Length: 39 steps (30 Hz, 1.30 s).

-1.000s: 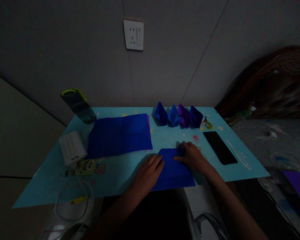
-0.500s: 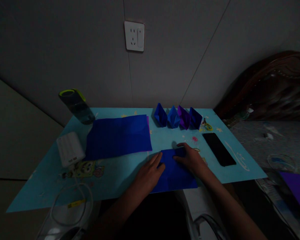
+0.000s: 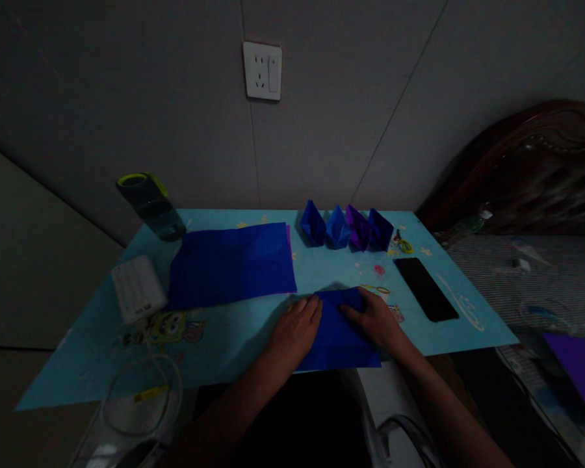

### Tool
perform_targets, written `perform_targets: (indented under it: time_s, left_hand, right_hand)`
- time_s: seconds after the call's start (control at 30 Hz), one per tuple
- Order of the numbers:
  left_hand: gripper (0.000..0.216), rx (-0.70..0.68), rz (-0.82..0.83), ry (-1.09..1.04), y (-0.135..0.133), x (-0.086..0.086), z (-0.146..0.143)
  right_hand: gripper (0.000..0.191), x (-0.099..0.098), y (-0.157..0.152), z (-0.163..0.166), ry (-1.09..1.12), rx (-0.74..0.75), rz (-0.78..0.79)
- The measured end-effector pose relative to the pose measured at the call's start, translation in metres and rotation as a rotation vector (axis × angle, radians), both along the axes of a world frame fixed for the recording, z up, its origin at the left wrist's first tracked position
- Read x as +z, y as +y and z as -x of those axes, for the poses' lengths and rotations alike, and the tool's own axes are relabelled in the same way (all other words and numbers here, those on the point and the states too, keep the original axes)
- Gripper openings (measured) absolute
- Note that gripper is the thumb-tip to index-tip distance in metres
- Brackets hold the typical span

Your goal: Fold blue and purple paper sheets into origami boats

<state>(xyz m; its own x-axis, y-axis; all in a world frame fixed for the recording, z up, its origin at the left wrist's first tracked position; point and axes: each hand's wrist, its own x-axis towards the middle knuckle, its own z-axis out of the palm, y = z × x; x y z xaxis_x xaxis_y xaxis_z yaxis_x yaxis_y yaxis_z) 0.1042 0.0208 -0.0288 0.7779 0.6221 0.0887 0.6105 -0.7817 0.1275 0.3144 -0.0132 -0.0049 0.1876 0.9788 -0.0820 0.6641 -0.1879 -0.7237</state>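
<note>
A dark blue sheet of paper (image 3: 340, 341) lies at the table's front edge, between my two hands. Over its upper left edge rests my left hand (image 3: 298, 327), fingers together and curled on that edge. My right hand (image 3: 372, 314) pinches the upper right edge, its thumb on top of the paper and the other fingers behind it. Several folded paper shapes stand in a row behind the sheet: a dark blue one (image 3: 313, 225), a lighter blue one (image 3: 338, 229), a purple one (image 3: 358, 229) and another dark blue one (image 3: 380, 230).
Larger blue paper (image 3: 234, 265) lies over a purple sheet at the left of the light-blue table (image 3: 234, 348). A tilted bottle (image 3: 153, 208) and a white power bank with a cable (image 3: 137, 288) are further left. A black phone (image 3: 425, 289) lies right; scissors (image 3: 405, 246) are behind it.
My right hand's fingers have closed at the paper's upper right edge and gone behind it. My left hand's fingers have drawn together. The sheet has shifted very slightly.
</note>
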Motion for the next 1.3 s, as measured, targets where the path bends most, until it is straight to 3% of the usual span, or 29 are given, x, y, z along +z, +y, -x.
perform_targets:
  time_s: [0.2,0.4,0.53,0.8,1.13,1.3]
  left_hand:
    - [0.044,0.015,0.018,-0.009,0.000,0.000,-0.003]
    - [0.039,0.008,0.059,-0.125,0.001,-0.005,0.001]
    - [0.046,0.011,0.099,-0.209,0.003,-0.010,0.008]
    - [0.047,-0.068,0.015,-0.132,0.004,-0.010,0.006]
    - [0.043,-0.045,-0.028,-0.073,0.001,-0.012,0.003]
    - [0.041,-0.105,-0.100,-0.048,-0.007,-0.012,0.008]
  right_hand:
    - [0.012,-0.008,-0.016,0.016,-0.078,0.108,-0.084]
    - [0.053,-0.032,-0.030,0.022,-0.256,0.354,-0.372]
    - [0.049,-0.036,-0.031,0.021,-0.410,0.474,-0.466]
    - [0.038,-0.025,-0.029,0.024,-0.525,0.600,-0.451]
    - [0.061,-0.014,-0.051,0.018,-0.542,0.692,-0.323]
    - [0.058,-0.010,-0.057,0.020,-0.532,0.677,-0.299]
